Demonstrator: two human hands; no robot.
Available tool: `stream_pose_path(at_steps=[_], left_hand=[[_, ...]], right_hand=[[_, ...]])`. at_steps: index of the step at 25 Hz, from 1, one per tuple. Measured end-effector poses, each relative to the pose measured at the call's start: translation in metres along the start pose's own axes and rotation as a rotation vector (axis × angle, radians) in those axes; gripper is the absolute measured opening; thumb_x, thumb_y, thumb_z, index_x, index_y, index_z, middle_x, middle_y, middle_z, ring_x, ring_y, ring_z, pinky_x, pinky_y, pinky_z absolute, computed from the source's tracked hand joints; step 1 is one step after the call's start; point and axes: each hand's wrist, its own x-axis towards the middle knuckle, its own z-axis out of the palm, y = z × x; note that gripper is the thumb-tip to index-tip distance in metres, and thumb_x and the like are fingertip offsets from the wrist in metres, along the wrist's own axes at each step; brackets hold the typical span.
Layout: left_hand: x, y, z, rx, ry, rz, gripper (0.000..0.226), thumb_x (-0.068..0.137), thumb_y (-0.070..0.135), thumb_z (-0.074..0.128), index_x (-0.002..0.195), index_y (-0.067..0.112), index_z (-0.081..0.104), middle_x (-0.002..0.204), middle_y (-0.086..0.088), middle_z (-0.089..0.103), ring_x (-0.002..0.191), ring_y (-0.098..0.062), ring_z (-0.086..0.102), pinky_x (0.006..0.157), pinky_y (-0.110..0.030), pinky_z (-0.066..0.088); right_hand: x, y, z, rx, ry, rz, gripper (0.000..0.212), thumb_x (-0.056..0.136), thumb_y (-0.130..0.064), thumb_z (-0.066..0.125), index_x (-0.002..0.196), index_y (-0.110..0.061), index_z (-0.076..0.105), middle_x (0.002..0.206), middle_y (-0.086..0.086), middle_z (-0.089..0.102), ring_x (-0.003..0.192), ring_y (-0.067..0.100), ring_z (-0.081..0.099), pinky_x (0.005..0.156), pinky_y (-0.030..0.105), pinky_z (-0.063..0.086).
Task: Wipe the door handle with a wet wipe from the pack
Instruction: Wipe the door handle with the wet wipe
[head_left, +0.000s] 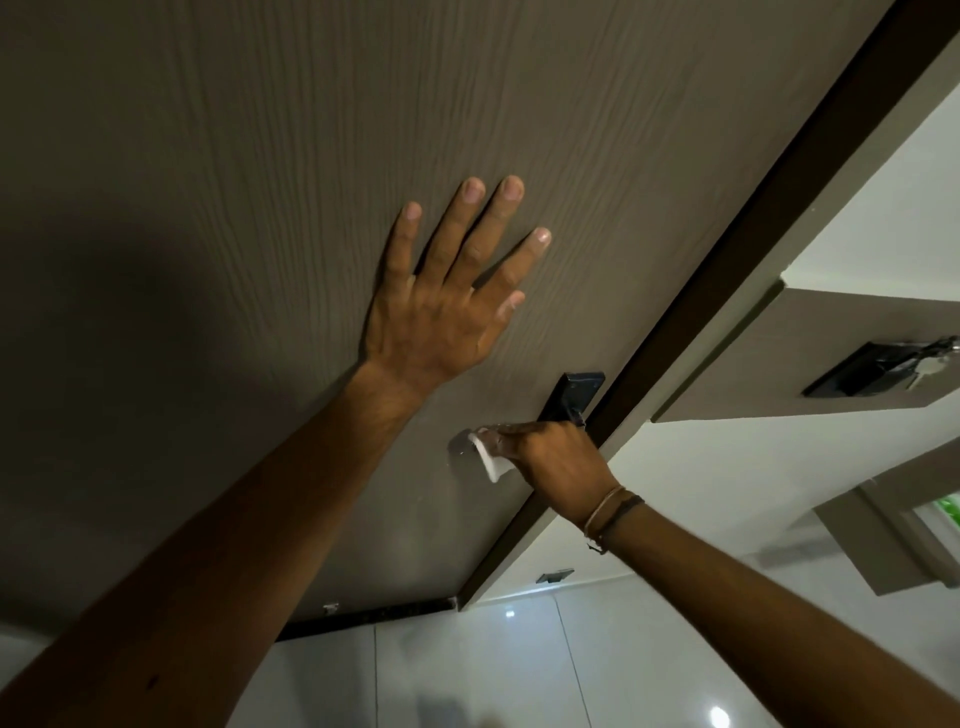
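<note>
- Nearest the camera, two bare forearms reach up and away from the bottom corners of the view, so the person stands close to the door (260, 182).
- The left hand (441, 306) lies flat on the door panel, fingers spread, gripping nothing; I judge it steadies the door so it does not swing under the rubbing.
- The right hand (556, 457), cords at its wrist, is clamped around the door handle (462, 444) with a white wet wipe (488, 460) folded under the fingers, so the grip itself does the cleaning.
- Only the handle's silvery tip shows, left of the fist; its black plate (571, 397) sits just beyond, near the door's right edge.
- The wipe pack is not in view.
- The two hands are apart, left farther up the door.
- The wiping seems under way.
</note>
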Motion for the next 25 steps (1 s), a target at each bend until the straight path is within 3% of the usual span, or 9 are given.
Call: stream_pose_path(at_steps=[3, 6, 13, 17, 20, 23, 25], left_hand=[[0.000, 0.001, -0.001, -0.001, -0.003, -0.006, 0.061, 0.116, 0.052, 0.049, 0.171, 0.033, 0.034, 0.174, -0.007, 0.033, 0.164, -0.031, 0.023, 0.133, -0.058, 0.006], [0.002, 0.001, -0.003, -0.004, -0.001, 0.011, 0.060, 0.115, 0.053, 0.049, 0.170, 0.033, 0.036, 0.173, -0.007, 0.034, 0.159, -0.031, 0.034, 0.132, -0.058, 0.006], [0.002, 0.001, -0.007, 0.010, -0.024, 0.015, 0.059, 0.116, 0.053, 0.047, 0.170, 0.033, 0.034, 0.173, -0.008, 0.032, 0.158, -0.031, 0.034, 0.132, -0.058, 0.004], [0.004, -0.001, -0.008, 0.007, -0.043, 0.020, 0.059, 0.116, 0.054, 0.047, 0.170, 0.033, 0.032, 0.174, -0.008, 0.031, 0.159, -0.031, 0.032, 0.134, -0.057, 0.000], [0.003, 0.001, -0.008, 0.019, -0.054, 0.022, 0.060, 0.116, 0.054, 0.048, 0.170, 0.034, 0.032, 0.173, -0.008, 0.030, 0.158, -0.031, 0.032, 0.132, -0.058, 0.002], [0.003, 0.001, -0.008, 0.034, -0.074, 0.032, 0.061, 0.116, 0.054, 0.047, 0.171, 0.033, 0.029, 0.174, -0.009, 0.028, 0.161, -0.033, 0.027, 0.132, -0.058, 0.001], [0.003, -0.001, -0.008, 0.023, -0.080, 0.020, 0.064, 0.117, 0.054, 0.046, 0.173, 0.033, 0.025, 0.175, -0.010, 0.025, 0.165, -0.033, 0.015, 0.135, -0.057, -0.005]], right_hand=[[-0.016, 0.031, -0.005, -0.088, -0.006, 0.057, 0.050, 0.101, -0.017, 0.061, 0.148, -0.027, 0.048, 0.128, 0.009, 0.071, 0.109, 0.028, 0.073, 0.089, 0.038, 0.061], [-0.004, 0.007, -0.001, -0.021, 0.044, -0.018, 0.050, 0.097, -0.014, 0.067, 0.144, -0.023, 0.054, 0.127, 0.010, 0.073, 0.108, 0.029, 0.074, 0.086, 0.039, 0.063], [-0.011, 0.022, -0.002, -0.090, 0.026, 0.030, 0.051, 0.101, -0.017, 0.060, 0.150, -0.025, 0.045, 0.136, 0.008, 0.067, 0.116, 0.027, 0.069, 0.092, 0.038, 0.061], [0.010, -0.025, 0.003, 0.052, 0.103, -0.056, 0.039, 0.104, -0.032, 0.045, 0.137, -0.019, 0.063, 0.131, 0.008, 0.073, 0.112, 0.029, 0.072, 0.085, 0.040, 0.063], [-0.004, 0.001, 0.002, 0.017, 0.118, -0.048, 0.040, 0.094, -0.016, 0.071, 0.134, -0.014, 0.066, 0.121, 0.014, 0.077, 0.103, 0.033, 0.076, 0.082, 0.042, 0.065], [-0.001, -0.005, 0.007, -0.023, 0.180, -0.008, 0.037, 0.092, -0.015, 0.075, 0.128, -0.015, 0.069, 0.116, 0.011, 0.079, 0.099, 0.029, 0.077, 0.079, 0.037, 0.065], [0.012, -0.025, 0.012, 0.017, 0.209, -0.068, 0.030, 0.088, -0.013, 0.079, 0.117, -0.012, 0.074, 0.107, 0.010, 0.080, 0.091, 0.029, 0.077, 0.068, 0.036, 0.066]])
